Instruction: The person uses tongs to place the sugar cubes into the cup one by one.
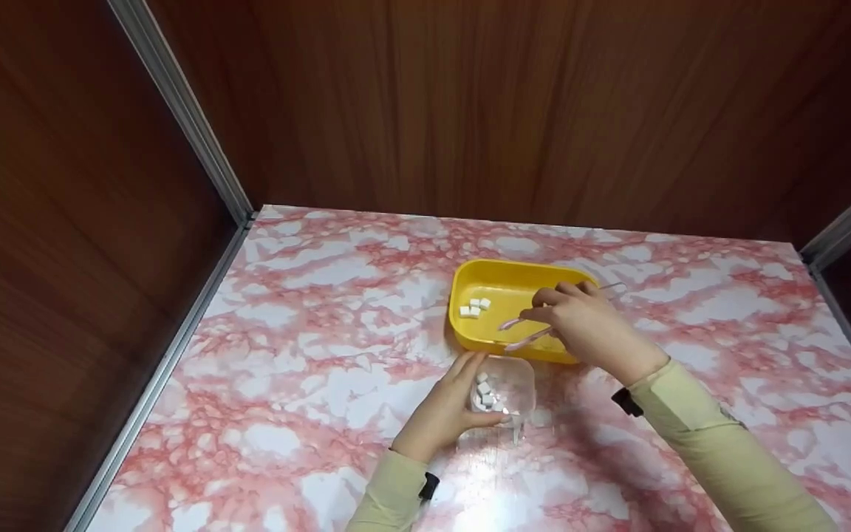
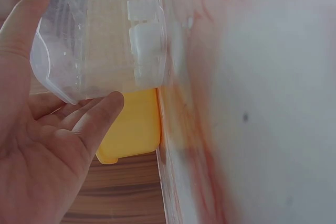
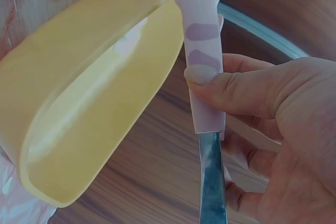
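My left hand (image 1: 444, 410) holds a small clear plastic container (image 1: 520, 380) by its side, thumb at the near edge and fingers along the far side. Several white cubes (image 1: 484, 388) lie in the container, mostly to its left. In my right hand (image 1: 592, 325) is a pair of metal tongs with pink tips (image 3: 202, 40), gripped between thumb and fingers. The two tips stand apart above the near rim of a yellow bin (image 1: 499, 264); nothing shows between them. Several more white cubes (image 1: 475, 312) sit at the bin's left end.
The bin and container stand close together on a table (image 1: 307, 384) with a pink and white marbled top. Dark wood panels (image 1: 470, 111) rise behind and at both sides, with metal strips (image 1: 189, 118) at the corners.
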`<state>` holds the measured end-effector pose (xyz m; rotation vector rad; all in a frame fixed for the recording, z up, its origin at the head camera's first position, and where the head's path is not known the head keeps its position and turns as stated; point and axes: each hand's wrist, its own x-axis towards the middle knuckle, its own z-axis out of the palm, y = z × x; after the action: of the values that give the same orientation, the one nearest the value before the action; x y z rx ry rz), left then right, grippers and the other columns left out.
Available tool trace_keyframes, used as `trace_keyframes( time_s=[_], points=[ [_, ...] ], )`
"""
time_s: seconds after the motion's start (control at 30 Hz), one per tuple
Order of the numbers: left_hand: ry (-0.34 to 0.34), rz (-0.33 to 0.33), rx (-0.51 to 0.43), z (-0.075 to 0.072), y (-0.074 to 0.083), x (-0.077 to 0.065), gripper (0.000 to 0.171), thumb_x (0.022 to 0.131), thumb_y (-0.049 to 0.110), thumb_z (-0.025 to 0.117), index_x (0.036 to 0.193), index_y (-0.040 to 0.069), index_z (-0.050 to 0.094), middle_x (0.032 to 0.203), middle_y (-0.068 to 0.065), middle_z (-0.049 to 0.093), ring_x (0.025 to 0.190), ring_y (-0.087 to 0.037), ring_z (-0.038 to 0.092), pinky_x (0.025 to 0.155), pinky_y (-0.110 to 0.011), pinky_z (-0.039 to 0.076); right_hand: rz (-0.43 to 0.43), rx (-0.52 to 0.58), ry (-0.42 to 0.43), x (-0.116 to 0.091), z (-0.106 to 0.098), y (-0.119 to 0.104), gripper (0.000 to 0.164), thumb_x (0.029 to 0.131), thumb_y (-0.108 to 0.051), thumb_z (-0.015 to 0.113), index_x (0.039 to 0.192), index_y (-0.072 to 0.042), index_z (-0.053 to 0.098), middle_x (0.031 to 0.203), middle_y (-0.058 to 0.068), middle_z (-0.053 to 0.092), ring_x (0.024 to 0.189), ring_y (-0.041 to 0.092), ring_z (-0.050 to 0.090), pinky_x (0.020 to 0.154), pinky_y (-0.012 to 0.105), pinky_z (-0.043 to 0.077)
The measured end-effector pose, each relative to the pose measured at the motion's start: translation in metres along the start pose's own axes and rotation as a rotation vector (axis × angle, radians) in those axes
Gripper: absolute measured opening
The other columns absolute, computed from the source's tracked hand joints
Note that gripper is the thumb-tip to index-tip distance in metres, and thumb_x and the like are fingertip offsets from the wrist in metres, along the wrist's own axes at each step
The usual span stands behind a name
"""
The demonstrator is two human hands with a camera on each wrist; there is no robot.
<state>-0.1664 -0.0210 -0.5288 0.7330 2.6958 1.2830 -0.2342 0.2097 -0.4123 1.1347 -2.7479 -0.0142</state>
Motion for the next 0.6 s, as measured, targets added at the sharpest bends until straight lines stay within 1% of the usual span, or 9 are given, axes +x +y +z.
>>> trace_keyframes(
  time_s=[0.3, 0.43, 0.6],
  points=[
    [0.004, 0.005, 0.007, 0.001, 0.000, 0.001, 0.095, 0.078, 0.043, 0.077, 0.151, 0.008, 0.026, 0.151, -0.007, 0.030, 0.132, -0.021, 0.038, 0.108, -0.032, 0.032, 0.024, 0.002, -0.012, 0.011, 0.001, 0.005, 0.044, 0.073, -0.005, 0.082, 0.113, -0.020, 0.073, 0.109, 0.008, 0.064, 0.100, 0.032, 0.056, 0.092, 0.061, 0.039],
    [0.008, 0.013, 0.002, 0.000, 0.001, 0.000, 0.095, 0.078, 0.045, 0.076, 0.151, 0.009, 0.026, 0.150, -0.005, 0.031, 0.130, -0.020, 0.040, 0.107, -0.032, 0.034, 0.032, 0.014, -0.017, 0.016, 0.003, 0.007, 0.042, 0.074, -0.004, 0.081, 0.112, -0.020, 0.073, 0.108, 0.008, 0.064, 0.100, 0.032, 0.056, 0.092, 0.059, 0.040],
    [0.018, 0.033, 0.006, 0.000, 0.000, 0.000, 0.095, 0.077, 0.047, 0.076, 0.150, 0.009, 0.027, 0.150, -0.002, 0.031, 0.130, -0.019, 0.040, 0.107, -0.032, 0.034, 0.064, 0.049, -0.041, 0.022, 0.008, 0.010, 0.040, 0.077, -0.004, 0.079, 0.113, -0.020, 0.073, 0.109, 0.007, 0.064, 0.103, 0.032, 0.056, 0.095, 0.061, 0.038]
  ],
)
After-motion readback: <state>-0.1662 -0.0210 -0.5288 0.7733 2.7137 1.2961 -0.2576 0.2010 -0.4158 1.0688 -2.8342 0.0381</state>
